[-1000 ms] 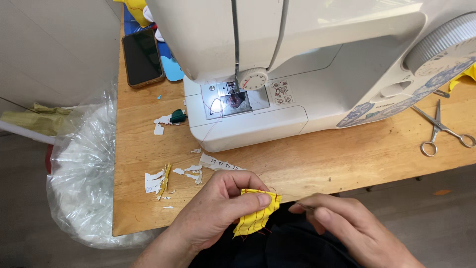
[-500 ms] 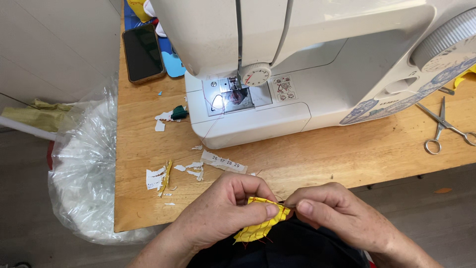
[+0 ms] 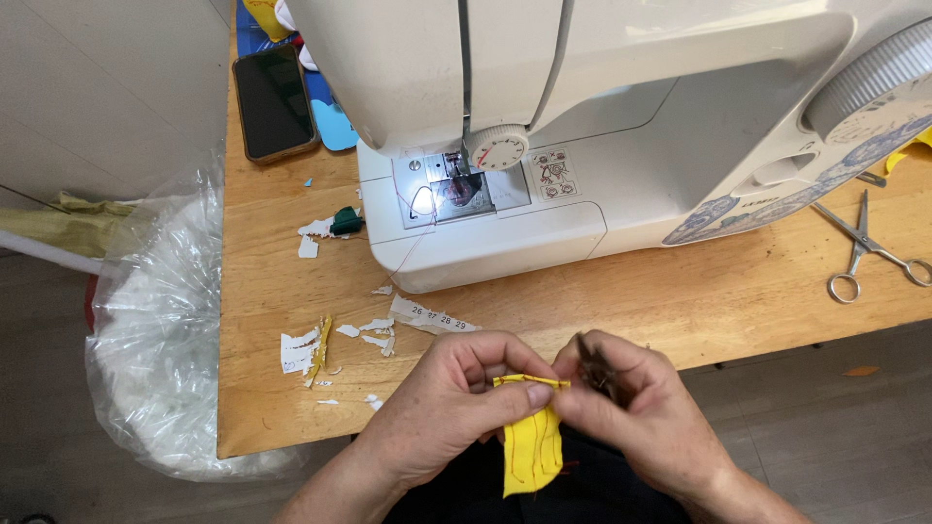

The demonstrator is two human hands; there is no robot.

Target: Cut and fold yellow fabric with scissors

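Observation:
My left hand [image 3: 456,408] pinches the top edge of a small yellow cloth piece [image 3: 531,446] that hangs down over dark fabric [image 3: 582,490] in my lap. My right hand [image 3: 646,408] grips the same top edge from the right, with a small dark object [image 3: 594,364] between its fingers. Both hands meet at the near edge of the wooden table [image 3: 272,291]. The white sewing machine [image 3: 602,126] stands behind them, its needle area [image 3: 451,189] lit.
Paper and cloth scraps [image 3: 320,344] lie left of my hands. A strip of white tape [image 3: 432,315] sits nearby. Scissors [image 3: 859,252] rest at the right. A phone [image 3: 274,102] lies at the far left. A clear plastic bag [image 3: 155,330] hangs off the table's left edge.
My right hand has moved in to meet the left on the yellow cloth. The cloth, bunched before, now hangs flat and downward.

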